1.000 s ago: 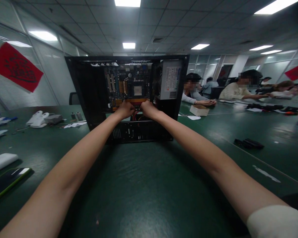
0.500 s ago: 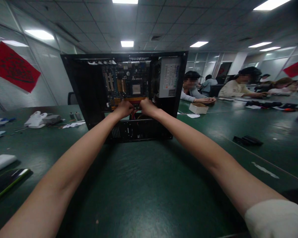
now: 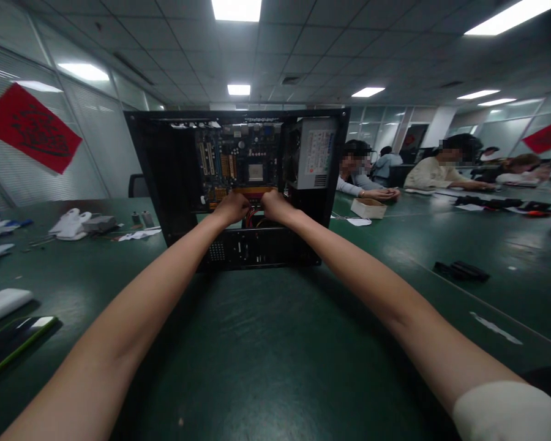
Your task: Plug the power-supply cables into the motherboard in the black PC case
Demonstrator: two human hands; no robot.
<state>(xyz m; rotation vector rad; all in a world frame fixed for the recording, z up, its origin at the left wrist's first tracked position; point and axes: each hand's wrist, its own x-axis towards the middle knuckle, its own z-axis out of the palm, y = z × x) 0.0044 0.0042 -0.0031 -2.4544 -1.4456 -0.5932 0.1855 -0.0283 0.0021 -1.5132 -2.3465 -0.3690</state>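
Note:
An open black computer case [image 3: 165,162] stands on the green table, its inside facing me. Within it are a motherboard [image 3: 236,150] with a square silver processor [image 3: 256,172] and a grey power supply [image 3: 316,153] at the upper right. Both my hands reach in at the board's lower edge, by the orange memory slots [image 3: 258,195]. My left hand [image 3: 232,207] is closed, fingers curled inward. Facing it, my right hand [image 3: 278,206] is also closed, knuckles up. Whatever the fingertips grip is hidden. Red and yellow power cables [image 3: 248,219] hang between and just below the hands.
On the green table [image 3: 239,343], a phone [image 3: 16,346] and a white object [image 3: 4,306] lie at left. Farther back are white plastic bags [image 3: 71,225] and a grey box [image 3: 100,224]. A small carton [image 3: 368,208] and black items [image 3: 461,271] lie right. Several people sit beyond.
The whole view has shifted slightly, so the case appears a little lower and to the right. Both hands stay closed at the same place by the memory slots.

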